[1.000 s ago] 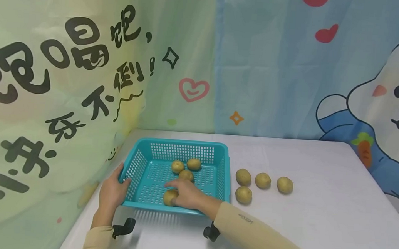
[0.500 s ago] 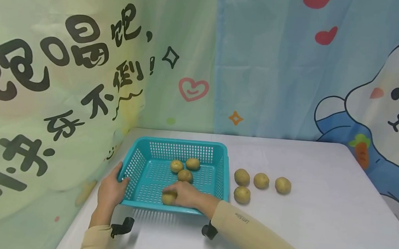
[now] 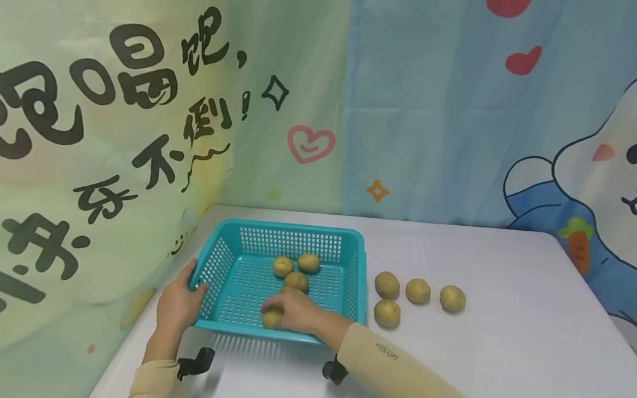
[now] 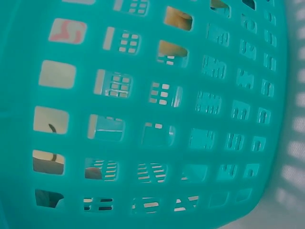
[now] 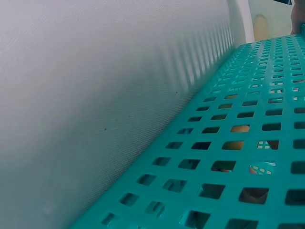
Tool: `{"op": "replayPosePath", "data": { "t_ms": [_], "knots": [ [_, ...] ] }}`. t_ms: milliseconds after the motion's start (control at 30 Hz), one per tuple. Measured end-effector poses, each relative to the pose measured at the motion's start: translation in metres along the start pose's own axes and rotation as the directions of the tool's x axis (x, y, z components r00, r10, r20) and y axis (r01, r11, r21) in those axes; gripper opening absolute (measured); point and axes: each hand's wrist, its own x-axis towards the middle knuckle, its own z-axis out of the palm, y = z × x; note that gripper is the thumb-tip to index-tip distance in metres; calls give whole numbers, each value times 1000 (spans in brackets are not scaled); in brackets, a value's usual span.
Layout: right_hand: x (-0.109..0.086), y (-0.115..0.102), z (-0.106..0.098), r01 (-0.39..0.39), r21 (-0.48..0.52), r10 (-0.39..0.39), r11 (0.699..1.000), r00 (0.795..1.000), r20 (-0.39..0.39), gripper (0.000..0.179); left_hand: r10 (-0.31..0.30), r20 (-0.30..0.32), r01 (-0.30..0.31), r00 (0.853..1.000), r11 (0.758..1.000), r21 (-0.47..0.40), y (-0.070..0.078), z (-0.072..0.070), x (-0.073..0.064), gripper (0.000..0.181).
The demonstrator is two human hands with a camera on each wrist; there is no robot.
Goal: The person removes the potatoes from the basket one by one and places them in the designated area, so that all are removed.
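Note:
A turquoise plastic basket (image 3: 232, 328) with a perforated wall stands on the table, left of the middle in the head view. My left hand (image 3: 177, 305) grips its left rim, thumb on the inner side. Reaching over the front rim, my right hand (image 3: 301, 312) holds a potato (image 3: 270, 319) near the basket floor, fingers curled over its top. Farther in lie three more potatoes: one just behind the hand (image 3: 297, 281), one at the back left (image 3: 283, 266) and one at the back right (image 3: 309, 262). Both wrist views show mostly the basket's perforated wall (image 4: 138, 107).
Right of the basket, several loose potatoes (image 3: 418, 291) lie on the white tablecloth (image 3: 507, 360). A printed curtain (image 3: 425, 108) hangs behind the table and along its left side. Dark wrist-camera mounts (image 3: 196, 363) sit below each wrist.
The fingers of my right hand have curled further over the potato, which stays in nearly the same place. My left hand and the basket have hardly moved.

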Motion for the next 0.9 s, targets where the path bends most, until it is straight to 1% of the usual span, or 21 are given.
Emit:
{"op": "replayPosePath", "data": {
  "t_ms": [267,433,533,600,700,833,900],
  "knots": [
    [-1,1,1,-4,-15,4,1000,1000,24,38,4,-22,-4,1000,1000,2,-1,1,0,63],
    [-1,0,2,-22,-16,23,1000,999,35,44,0,-21,0,1000,1000,2,-2,1,0,63],
    [-1,1,3,-42,-10,42,999,999,25,48,0,-17,0,1000,1000,-1,-3,1,0,63],
    [-1,1,3,-49,-12,49,999,999,5,50,0,-16,0,1000,1000,-2,-3,1,0,63],
    [-1,2,1,-51,-7,50,999,997,-62,43,8,-14,-8,1000,1000,-3,-2,0,0,63],
    [0,3,-1,-90,40,95,995,981,-168,36,17,-16,-17,1000,1000,-2,-1,0,1,64],
    [0,3,-2,-117,46,123,992,977,-176,41,13,-17,-13,1000,1000,2,-1,0,1,64]
  ]
}}
